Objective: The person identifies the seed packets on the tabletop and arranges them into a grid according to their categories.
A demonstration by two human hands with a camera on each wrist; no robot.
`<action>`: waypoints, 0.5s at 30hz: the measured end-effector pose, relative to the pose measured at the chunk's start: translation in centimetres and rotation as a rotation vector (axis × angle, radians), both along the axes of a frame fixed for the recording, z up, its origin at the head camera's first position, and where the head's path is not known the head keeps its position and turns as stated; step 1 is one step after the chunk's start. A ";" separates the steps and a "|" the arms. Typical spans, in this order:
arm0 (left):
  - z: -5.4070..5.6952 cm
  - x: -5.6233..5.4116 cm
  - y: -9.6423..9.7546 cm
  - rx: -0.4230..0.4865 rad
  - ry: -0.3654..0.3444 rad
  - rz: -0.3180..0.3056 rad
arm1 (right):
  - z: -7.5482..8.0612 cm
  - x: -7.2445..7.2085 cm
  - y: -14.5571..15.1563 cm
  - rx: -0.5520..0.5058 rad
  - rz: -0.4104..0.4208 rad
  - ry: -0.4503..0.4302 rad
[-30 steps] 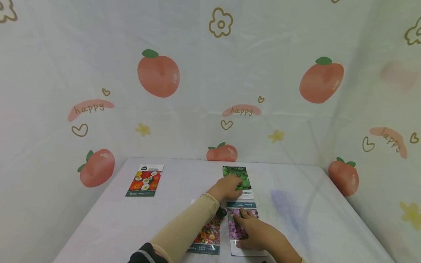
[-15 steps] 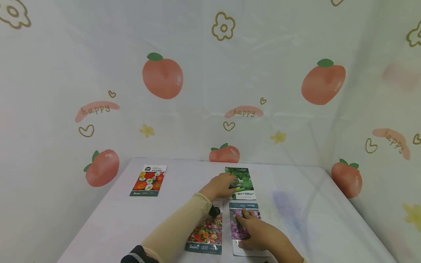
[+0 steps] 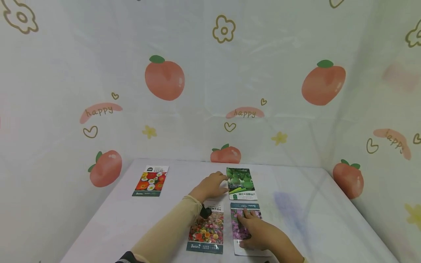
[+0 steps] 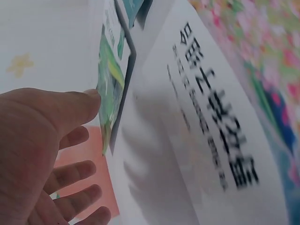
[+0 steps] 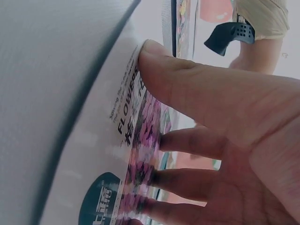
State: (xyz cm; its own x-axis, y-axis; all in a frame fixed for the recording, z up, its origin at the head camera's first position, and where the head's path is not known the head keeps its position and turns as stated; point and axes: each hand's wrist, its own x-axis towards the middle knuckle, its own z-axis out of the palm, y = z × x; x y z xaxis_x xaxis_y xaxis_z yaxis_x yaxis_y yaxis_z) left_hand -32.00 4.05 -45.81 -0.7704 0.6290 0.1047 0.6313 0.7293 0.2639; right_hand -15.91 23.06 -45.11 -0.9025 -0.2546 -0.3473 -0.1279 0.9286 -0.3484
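My right hand (image 3: 261,232) rests on a seed packet with purple flowers (image 3: 239,219). Its thumb (image 5: 157,58) and spread fingertips press the packet's face. Just left of a green seed packet picturing round green fruits (image 3: 242,180) is my left hand (image 3: 209,186), its fingers loosely extended and holding nothing. In the left wrist view the thumb (image 4: 89,105) overlaps the edge of that packet. Below the left wrist lies a mixed-flower seed packet (image 3: 207,232), its upper left part hidden by the forearm and wrist strap.
A seed packet with red, yellow and white flowers (image 3: 151,181) lies at the far left of the white table (image 3: 115,226). A white curtain with fruit prints (image 3: 197,128) hangs behind the table. A bluish stain (image 3: 287,208) marks the right side of the tabletop.
My left hand has drawn back to the left, off the green packet, uncovering its picture. More of the mixed-flower packet shows. The right hand stays on the purple-flower packet.
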 end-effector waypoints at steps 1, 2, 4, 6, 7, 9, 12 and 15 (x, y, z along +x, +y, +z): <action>0.0 0.0 -0.3 0.010 0.002 -0.005 | 0.0 0.0 0.0 0.000 -0.002 0.004; 0.1 0.0 -0.6 0.021 0.008 -0.010 | 0.0 0.0 0.0 0.001 -0.005 0.006; 0.2 0.1 -1.3 0.045 0.019 -0.017 | -0.1 0.0 -0.1 -0.001 -0.012 0.007; 0.3 0.3 -2.2 0.067 0.028 -0.024 | -0.2 0.0 -0.1 -0.002 -0.011 0.005; 0.2 0.4 -2.6 0.074 0.031 -0.026 | -0.3 -0.1 -0.2 0.000 -0.011 0.002; 0.2 0.6 -3.4 0.090 0.031 -0.026 | -0.4 0.0 -0.2 0.003 -0.010 -0.002; 0.0 0.8 -4.6 0.123 0.023 -0.017 | -0.3 0.1 -0.1 0.008 -0.016 -0.003; 0.1 0.8 -5.5 0.154 0.019 -0.007 | -0.2 0.2 0.0 0.000 -0.026 -0.002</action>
